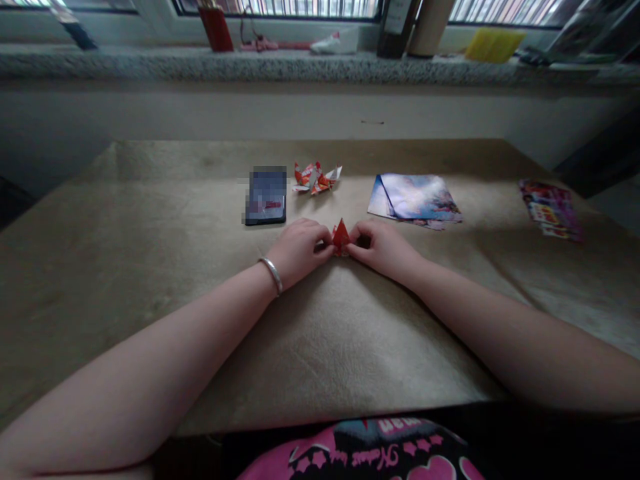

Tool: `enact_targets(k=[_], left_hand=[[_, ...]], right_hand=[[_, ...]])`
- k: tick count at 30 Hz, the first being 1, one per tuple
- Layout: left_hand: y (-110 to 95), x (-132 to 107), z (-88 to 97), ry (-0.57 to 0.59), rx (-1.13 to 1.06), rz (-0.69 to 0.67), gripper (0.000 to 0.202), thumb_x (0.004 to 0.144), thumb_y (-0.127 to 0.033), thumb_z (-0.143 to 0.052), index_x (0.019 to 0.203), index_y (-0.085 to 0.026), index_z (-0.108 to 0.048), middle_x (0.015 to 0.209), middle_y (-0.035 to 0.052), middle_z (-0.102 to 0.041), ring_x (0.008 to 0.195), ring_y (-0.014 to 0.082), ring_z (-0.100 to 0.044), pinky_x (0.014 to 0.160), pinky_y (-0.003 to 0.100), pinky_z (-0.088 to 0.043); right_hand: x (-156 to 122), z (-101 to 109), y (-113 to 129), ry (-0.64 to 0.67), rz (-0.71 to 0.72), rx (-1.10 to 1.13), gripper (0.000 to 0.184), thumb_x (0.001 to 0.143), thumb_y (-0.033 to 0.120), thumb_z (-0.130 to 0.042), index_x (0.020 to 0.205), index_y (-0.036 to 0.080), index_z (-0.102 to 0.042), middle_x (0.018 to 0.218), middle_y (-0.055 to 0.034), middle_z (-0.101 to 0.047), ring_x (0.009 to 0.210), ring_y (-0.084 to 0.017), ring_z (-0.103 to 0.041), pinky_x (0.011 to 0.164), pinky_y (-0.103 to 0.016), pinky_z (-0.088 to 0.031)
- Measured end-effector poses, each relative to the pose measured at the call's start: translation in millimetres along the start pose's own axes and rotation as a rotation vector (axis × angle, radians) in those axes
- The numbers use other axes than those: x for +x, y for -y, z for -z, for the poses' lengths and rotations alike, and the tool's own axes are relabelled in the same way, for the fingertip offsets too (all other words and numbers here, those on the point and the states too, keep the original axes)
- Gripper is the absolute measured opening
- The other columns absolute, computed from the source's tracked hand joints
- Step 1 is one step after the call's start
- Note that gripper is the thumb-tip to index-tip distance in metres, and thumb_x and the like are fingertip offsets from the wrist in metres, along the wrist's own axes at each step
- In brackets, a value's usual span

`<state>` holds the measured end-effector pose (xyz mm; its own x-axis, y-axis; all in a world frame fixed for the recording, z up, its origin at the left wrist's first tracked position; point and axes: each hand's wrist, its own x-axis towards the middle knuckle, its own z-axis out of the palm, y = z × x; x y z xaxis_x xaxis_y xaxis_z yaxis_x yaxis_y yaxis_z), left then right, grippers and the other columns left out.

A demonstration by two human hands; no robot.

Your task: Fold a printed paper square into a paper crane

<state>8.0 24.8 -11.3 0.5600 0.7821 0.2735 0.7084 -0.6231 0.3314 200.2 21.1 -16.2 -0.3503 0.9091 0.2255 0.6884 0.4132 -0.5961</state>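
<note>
A small red folded paper piece (341,237) stands on the tan table cover (320,333) at the middle. My left hand (299,251), with a silver bangle on the wrist, pinches its left side with curled fingers. My right hand (383,248) pinches its right side, fingers closed too. Just behind, a finished folded paper figure in red, white and orange (316,178) lies on the table.
A dark phone (266,196) lies left of the folded figure. A stack of printed paper sheets (414,198) sits to the right, and a colourful packet (550,209) lies far right. The window sill (300,65) behind holds a red cup, bottles and a yellow item.
</note>
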Motion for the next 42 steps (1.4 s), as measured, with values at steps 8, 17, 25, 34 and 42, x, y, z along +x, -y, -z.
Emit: enact_targets(k=[8,17,25,34,42], left_hand=[[0.2,-1.1,-1.4,-0.032,-0.087,0.05,0.013,0.08,-0.024,-0.059,0.083,-0.015,-0.066,0.089,0.0056,-0.064,0.082,0.016,-0.059,0.08,0.03,-0.047],[1.6,-3.3,3.0,-0.031,-0.093,0.092,0.014,0.08,-0.03,-0.06,0.083,-0.017,-0.066,0.083,0.0028,-0.068,0.078,0.0153,-0.06,0.073,0.029,-0.046],[5.1,-5.1,-2.5,-0.059,-0.209,0.133,0.026,0.075,-0.034,-0.069,0.084,-0.016,-0.053,0.083,0.0015,-0.066,0.072,0.0125,-0.06,0.065,0.024,-0.047],[5.4,-8.0,-2.3,-0.048,-0.343,0.16,0.027,0.074,-0.027,-0.071,0.086,-0.018,-0.049,0.092,0.0047,-0.07,0.086,0.0161,-0.067,0.072,0.026,-0.051],[5.8,-7.4,1.3,-0.022,-0.203,-0.009,0.02,0.08,-0.025,-0.066,0.098,-0.019,-0.06,0.092,0.0017,-0.071,0.084,0.0143,-0.065,0.076,0.027,-0.049]], right_hand=[[0.0,-1.8,-5.0,-0.013,0.024,0.027,0.006,0.074,0.024,-0.067,0.072,0.019,-0.064,0.071,-0.0013,-0.062,0.067,-0.015,-0.053,0.061,-0.028,-0.038],[-1.6,-0.2,-3.9,-0.029,-0.001,0.099,0.008,0.076,0.028,-0.067,0.074,0.02,-0.065,0.072,-0.001,-0.065,0.067,-0.015,-0.056,0.063,-0.029,-0.04],[-2.3,-1.6,-5.1,-0.004,-0.019,0.239,0.012,0.076,0.021,-0.067,0.088,0.019,-0.068,0.079,-0.0025,-0.07,0.071,-0.015,-0.061,0.07,-0.03,-0.046],[3.2,-0.9,-10.0,-0.002,0.098,0.007,0.011,0.078,0.025,-0.068,0.086,0.021,-0.074,0.08,-0.0043,-0.066,0.075,-0.017,-0.057,0.07,-0.032,-0.042],[5.2,-1.8,-13.5,0.021,0.129,-0.046,0.012,0.08,0.027,-0.067,0.087,0.02,-0.073,0.082,-0.0054,-0.067,0.076,-0.018,-0.057,0.072,-0.032,-0.042]])
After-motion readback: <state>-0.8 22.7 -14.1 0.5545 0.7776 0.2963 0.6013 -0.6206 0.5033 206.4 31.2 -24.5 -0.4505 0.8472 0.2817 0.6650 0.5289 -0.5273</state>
